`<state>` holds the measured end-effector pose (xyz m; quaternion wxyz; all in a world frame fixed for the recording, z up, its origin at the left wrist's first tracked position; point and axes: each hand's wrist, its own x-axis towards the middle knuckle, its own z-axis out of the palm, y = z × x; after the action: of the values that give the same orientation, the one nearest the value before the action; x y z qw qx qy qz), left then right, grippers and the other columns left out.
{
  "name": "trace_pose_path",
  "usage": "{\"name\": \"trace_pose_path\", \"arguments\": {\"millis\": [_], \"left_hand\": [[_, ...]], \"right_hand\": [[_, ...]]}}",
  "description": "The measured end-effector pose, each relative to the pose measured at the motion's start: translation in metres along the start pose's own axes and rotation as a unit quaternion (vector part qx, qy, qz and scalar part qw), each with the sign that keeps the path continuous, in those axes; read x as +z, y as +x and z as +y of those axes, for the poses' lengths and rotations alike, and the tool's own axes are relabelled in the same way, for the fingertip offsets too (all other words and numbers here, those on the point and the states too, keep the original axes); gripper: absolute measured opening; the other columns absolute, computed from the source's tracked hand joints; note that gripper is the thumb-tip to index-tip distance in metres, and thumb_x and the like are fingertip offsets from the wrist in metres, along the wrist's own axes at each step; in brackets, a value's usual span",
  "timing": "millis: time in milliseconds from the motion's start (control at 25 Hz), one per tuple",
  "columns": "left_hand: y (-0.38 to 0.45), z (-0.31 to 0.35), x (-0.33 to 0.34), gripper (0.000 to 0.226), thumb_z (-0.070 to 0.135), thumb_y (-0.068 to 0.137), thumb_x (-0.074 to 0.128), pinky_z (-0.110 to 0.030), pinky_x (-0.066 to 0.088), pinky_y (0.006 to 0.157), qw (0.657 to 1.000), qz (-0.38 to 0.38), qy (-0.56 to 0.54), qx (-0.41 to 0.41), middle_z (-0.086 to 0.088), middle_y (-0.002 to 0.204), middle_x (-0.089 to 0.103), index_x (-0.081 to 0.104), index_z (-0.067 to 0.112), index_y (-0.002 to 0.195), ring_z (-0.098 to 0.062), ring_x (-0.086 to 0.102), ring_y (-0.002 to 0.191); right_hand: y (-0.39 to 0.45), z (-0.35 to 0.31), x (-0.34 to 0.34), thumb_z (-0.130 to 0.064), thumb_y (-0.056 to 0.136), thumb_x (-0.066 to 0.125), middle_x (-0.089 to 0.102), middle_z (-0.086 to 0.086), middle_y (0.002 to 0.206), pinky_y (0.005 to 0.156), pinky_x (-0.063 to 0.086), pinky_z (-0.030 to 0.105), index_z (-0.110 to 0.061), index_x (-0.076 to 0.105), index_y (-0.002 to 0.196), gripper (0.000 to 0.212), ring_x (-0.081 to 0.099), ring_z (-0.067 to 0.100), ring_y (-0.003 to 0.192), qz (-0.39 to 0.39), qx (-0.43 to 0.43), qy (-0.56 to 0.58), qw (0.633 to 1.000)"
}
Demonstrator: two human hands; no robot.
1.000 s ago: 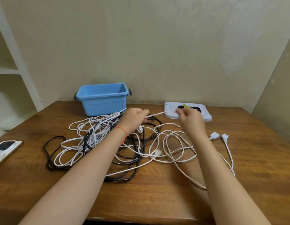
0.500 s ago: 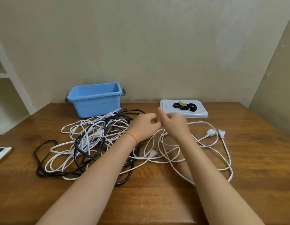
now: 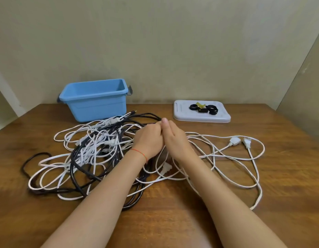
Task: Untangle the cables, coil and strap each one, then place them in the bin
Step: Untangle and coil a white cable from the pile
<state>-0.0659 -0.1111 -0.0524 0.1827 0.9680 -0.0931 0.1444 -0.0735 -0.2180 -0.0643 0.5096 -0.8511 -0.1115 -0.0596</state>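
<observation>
Left of frame: tangle of black and white cables [image 3: 94, 154] heaped on the wooden table [image 3: 289, 203], nothing coiled yet. Blue bin [image 3: 96, 99] upper left, behind the heap, looks empty; probably parked there for an easy drop-in later. Centre: left hand [image 3: 148, 140] and right hand [image 3: 174, 140] pressed side by side over the heap's middle, fingers curled, apparently pinching a strand between them. Which cable, can't tell; likely hunting one run to pull free. Right: white cable [image 3: 251, 169] already spread in loose loops, two plugs [image 3: 241, 141] clear of the knot. Upper right: white tray [image 3: 223, 117] holding straps [image 3: 203, 109], staged within reach for the strapping step.
</observation>
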Motion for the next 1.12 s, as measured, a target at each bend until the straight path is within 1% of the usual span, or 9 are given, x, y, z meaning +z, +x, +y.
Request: {"name": "trace_pose_path", "arguments": {"millis": [200, 320, 520, 640, 760, 840, 920, 1000, 1120], "left_hand": [[-0.009, -0.020, -0.012, 0.052, 0.053, 0.101, 0.028, -0.035, 0.044, 0.068, 0.995, -0.099, 0.026, -0.012, -0.003, 0.087, 0.068, 0.060, 0.022, 0.074, -0.025, 0.061, 0.082], [-0.011, -0.048, -0.024, 0.074, 0.082, 0.085, 0.029, -0.036, 0.045, 0.061, 0.993, -0.103, 0.061, -0.012, -0.002, 0.067, 0.062, 0.054, 0.016, 0.063, -0.021, 0.059, 0.067], [-0.002, -0.088, -0.056, 0.041, 0.042, 0.101, 0.044, -0.037, 0.052, 0.074, 0.983, -0.006, 0.174, -0.064, -0.011, 0.092, 0.069, 0.070, 0.013, 0.088, -0.033, 0.062, 0.087], [0.001, -0.094, -0.076, 0.051, 0.046, 0.104, 0.036, -0.039, 0.049, 0.074, 0.979, 0.026, 0.179, -0.094, -0.015, 0.094, 0.067, 0.065, 0.010, 0.082, -0.033, 0.056, 0.082], [0.002, -0.062, -0.079, 0.052, 0.041, 0.107, 0.029, -0.041, 0.042, 0.085, 0.979, 0.035, 0.198, -0.038, -0.018, 0.104, 0.062, 0.068, 0.008, 0.100, -0.036, 0.055, 0.098], [-0.004, -0.034, -0.073, 0.037, 0.029, 0.107, 0.032, -0.041, 0.039, 0.090, 0.966, 0.012, 0.256, 0.005, -0.014, 0.106, 0.063, 0.066, 0.015, 0.110, -0.032, 0.054, 0.105], [-0.012, -0.024, -0.068, 0.025, 0.021, 0.102, 0.040, -0.041, 0.038, 0.093, 0.960, -0.028, 0.280, 0.004, -0.008, 0.109, 0.065, 0.065, 0.018, 0.106, -0.029, 0.052, 0.110], [-0.021, -0.044, -0.069, 0.022, 0.033, 0.098, 0.048, -0.041, 0.037, 0.095, 0.965, -0.052, 0.255, -0.018, -0.005, 0.115, 0.060, 0.064, 0.019, 0.107, -0.027, 0.048, 0.115], [-0.043, -0.097, -0.080, 0.058, 0.060, 0.079, 0.070, -0.040, 0.038, 0.101, 0.994, -0.047, 0.067, -0.068, 0.001, 0.124, 0.049, 0.057, 0.026, 0.124, -0.020, 0.043, 0.121]], "right_hand": [[0.010, 0.011, -0.021, -0.060, 0.091, 0.054, 0.049, 0.003, 0.060, 0.058, 0.035, 0.032, -0.013, 0.053, 0.066, 0.053, 0.044, 0.015, 0.056, 0.021, -0.012, -0.095, 0.995], [0.012, 0.010, -0.032, -0.041, 0.093, 0.062, 0.040, 0.000, 0.056, 0.053, 0.028, 0.030, -0.016, 0.040, 0.060, 0.047, 0.034, 0.013, 0.052, 0.142, -0.016, -0.047, 0.989], [0.012, 0.015, -0.067, -0.008, 0.087, 0.049, 0.032, -0.002, 0.058, 0.054, 0.022, 0.034, -0.017, 0.028, 0.055, 0.039, 0.026, 0.015, 0.054, 0.374, 0.052, 0.024, 0.926], [0.009, 0.019, -0.084, -0.009, 0.085, 0.049, 0.049, 0.009, 0.080, 0.075, 0.036, 0.039, -0.010, 0.047, 0.069, 0.017, 0.045, 0.026, 0.073, 0.424, 0.108, -0.069, 0.897], [0.012, -0.004, -0.061, -0.010, 0.086, 0.056, 0.063, 0.014, 0.096, 0.079, 0.040, 0.037, -0.005, 0.061, 0.092, 0.010, 0.057, 0.034, 0.091, 0.309, 0.067, -0.245, 0.917], [0.004, -0.032, -0.021, -0.019, 0.097, 0.049, 0.064, 0.010, 0.085, 0.072, 0.041, 0.037, -0.005, 0.061, 0.086, 0.022, 0.057, 0.029, 0.081, 0.161, -0.043, -0.155, 0.974], [-0.008, -0.057, 0.013, -0.028, 0.102, 0.041, 0.061, 0.004, 0.079, 0.066, 0.039, 0.037, -0.008, 0.058, 0.084, 0.031, 0.054, 0.021, 0.074, 0.045, -0.049, -0.052, 0.996], [-0.014, -0.064, 0.031, -0.033, 0.101, 0.042, 0.059, 0.000, 0.076, 0.063, 0.039, 0.034, -0.012, 0.057, 0.085, 0.031, 0.054, 0.017, 0.071, -0.016, -0.033, -0.073, 0.997], [-0.008, -0.056, 0.039, -0.030, 0.101, 0.043, 0.065, 0.002, 0.087, 0.068, 0.046, 0.034, -0.014, 0.065, 0.095, 0.027, 0.060, 0.021, 0.081, -0.082, -0.022, -0.209, 0.974]]}}
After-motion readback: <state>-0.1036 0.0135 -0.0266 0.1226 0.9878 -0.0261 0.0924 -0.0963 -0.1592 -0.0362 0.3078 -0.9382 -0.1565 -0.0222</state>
